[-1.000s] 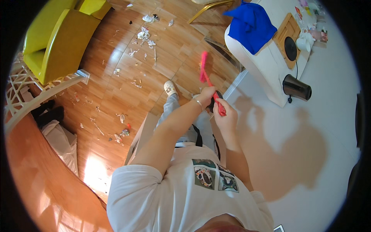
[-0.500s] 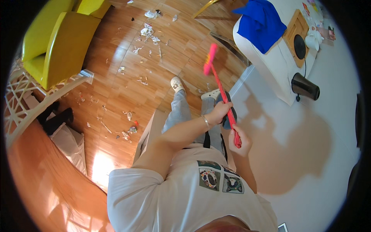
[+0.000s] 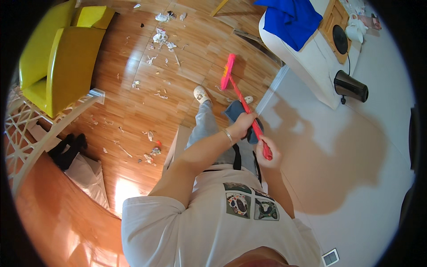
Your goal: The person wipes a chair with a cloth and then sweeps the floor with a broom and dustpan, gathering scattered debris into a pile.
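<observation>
A yellow chair stands in the upper left of the frame. Below it, at the lower left, dark boots lie against a pale, creased bundle; whether that holds anything cannot be told. White scraps litter the wooden floor, thickest at upper left of centre.

The broom is just right of centre. Its long axis slants from its pink head, upper left, down to the handle's end at lower right, toward the person's body. The head itself stands nearly upright in the frame, leaning slightly right. The left hand grasps the handle partway along, fingers wrapped round it; the right hand grips it near the end. A blue-grey thing shows behind the handle, partly hidden.

At upper right, a blue cloth drapes over a white table. A wooden tray there carries a black disc. White cups sit beside it, their contents unseen. Below, a dark cylinder hides its inside.
</observation>
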{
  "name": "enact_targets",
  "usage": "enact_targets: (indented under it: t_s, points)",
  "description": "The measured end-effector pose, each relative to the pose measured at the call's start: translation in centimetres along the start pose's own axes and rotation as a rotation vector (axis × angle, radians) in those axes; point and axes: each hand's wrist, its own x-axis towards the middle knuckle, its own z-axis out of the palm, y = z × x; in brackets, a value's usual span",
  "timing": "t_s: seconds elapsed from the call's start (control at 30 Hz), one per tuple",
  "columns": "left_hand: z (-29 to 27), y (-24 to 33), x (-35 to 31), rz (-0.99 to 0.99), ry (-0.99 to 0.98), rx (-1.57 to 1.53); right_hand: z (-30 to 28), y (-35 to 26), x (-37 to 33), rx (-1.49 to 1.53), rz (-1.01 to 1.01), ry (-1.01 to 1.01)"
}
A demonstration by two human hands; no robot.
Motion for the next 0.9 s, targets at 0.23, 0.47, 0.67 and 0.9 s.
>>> enact_targets:
  t_s: [0.23,0.47,0.67,0.9]
  points:
    - [1.9,-2.8,-0.4,-0.119,-0.121,0.006,-2.7,-2.5,-1.1,-0.168,0.010,-0.001]
    - [-2.0,-6.8,4.0,-0.262,-0.058,-0.215,0.8,0.7,0.4,-0.334,0.149,-0.178]
    - [-4.5,-2.2,1.0,0.088,0.184,-0.221,1.5,-1.3,2.1,-0.044,-0.011,-0.254]
    - [-6.6,9.6,-0.4,0.356,0.487,-0.001,6.3,-1.2,5.6,0.185,-0.136,-0.300]
